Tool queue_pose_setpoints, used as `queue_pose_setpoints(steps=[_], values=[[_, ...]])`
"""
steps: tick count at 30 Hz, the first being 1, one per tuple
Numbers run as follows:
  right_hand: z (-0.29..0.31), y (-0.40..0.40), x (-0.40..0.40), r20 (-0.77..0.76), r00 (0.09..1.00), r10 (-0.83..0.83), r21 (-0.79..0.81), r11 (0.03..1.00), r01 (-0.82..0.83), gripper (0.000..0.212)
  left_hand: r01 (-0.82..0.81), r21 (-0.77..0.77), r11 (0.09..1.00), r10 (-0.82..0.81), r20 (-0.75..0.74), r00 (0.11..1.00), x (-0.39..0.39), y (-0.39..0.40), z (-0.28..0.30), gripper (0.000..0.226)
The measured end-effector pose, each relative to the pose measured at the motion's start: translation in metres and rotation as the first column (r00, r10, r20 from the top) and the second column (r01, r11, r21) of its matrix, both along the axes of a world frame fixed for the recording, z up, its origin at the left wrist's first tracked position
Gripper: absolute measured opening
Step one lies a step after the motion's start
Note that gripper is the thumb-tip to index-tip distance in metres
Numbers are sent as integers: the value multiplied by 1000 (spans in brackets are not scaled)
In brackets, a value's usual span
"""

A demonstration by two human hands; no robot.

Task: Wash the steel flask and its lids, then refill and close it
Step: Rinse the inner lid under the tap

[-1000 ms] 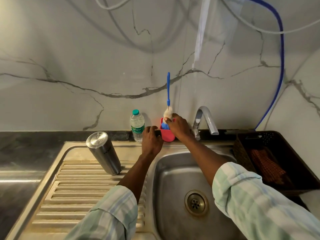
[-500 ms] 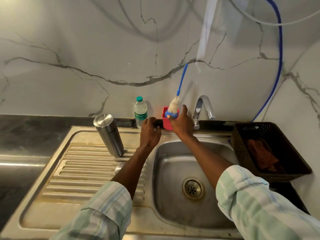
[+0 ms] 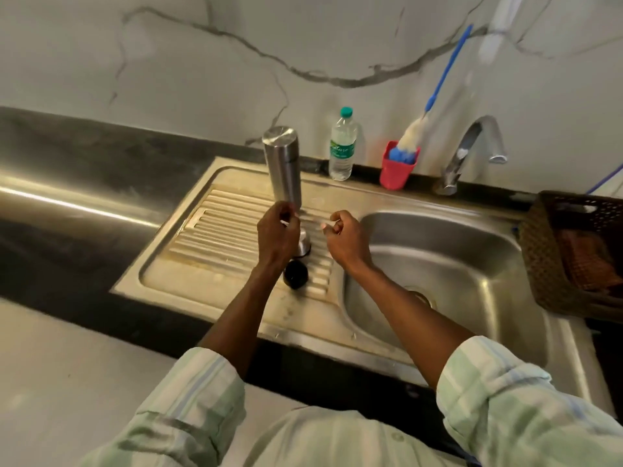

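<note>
Now that my right hand (image 3: 344, 239) has let go of the bottle brush (image 3: 413, 133) and come back from the red cup (image 3: 396, 170) at the wall, the brush leans alone in that cup at about one o'clock, its blue handle slanting up the marble. A second ago both hands were up at the back edge of the sink (image 3: 438, 264); now they hang over the ribbed drainboard (image 3: 236, 237) in front of me. I take that to mean the scrubbing is done and the flask comes next, for refilling from the water bottle (image 3: 342, 146) or for fitting its lids.

My left hand (image 3: 278, 237) has its grip loosely curled, thumb and fingertips close together; whether it pinches anything I cannot tell, for the frame is blurred. My right grip is curled too, holding nothing I can see.

From my left hand, the steel flask (image 3: 283, 163) stands upright on the drainboard at twelve o'clock, just beyond the fingertips, its base hidden behind them, so contact is unclear. A steel lid (image 3: 303, 242) lies beside that hand at three o'clock, and a black lid (image 3: 295, 274) near the wrist at five o'clock.
</note>
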State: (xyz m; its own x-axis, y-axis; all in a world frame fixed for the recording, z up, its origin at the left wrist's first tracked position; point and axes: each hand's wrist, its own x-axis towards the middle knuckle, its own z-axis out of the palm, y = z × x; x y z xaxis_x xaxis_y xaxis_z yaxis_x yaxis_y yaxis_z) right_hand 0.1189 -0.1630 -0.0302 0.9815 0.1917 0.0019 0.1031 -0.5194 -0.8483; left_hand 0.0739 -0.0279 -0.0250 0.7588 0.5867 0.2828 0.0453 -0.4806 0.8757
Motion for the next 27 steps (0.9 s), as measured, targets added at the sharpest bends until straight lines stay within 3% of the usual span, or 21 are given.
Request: queue_pose_setpoints(steps=[5,10,12,17,19,23,27], values=[[-14,16,-24,57,979,196,-44,980,-194,19,-44,-25,999,41,-108,993,-36,20,-23,15],[-36,18,-47,62,897,439,-211,884,-418,65,-66,-78,995,52,-171,984,-54,20,-36,15],[-44,17,-51,29,878,478,-281,846,-452,74,-62,-92,994,43,-194,980,-58,17,-39,14],[-46,13,-53,-24,888,459,-211,866,-453,59,-60,-116,991,33,-218,975,-55,8,-38,11],[-42,6,-50,-15,918,396,-132,910,-394,51,-92,-107,990,72,-184,980,-51,-2,-34,10],[-25,-31,-36,-102,988,116,77,991,-108,60,-57,-129,990,46,-83,995,-30,-31,-29,14],[-3,-88,-16,-132,963,-236,158,954,255,52,77,-146,986,-94,-113,989,6,-71,-24,15]])
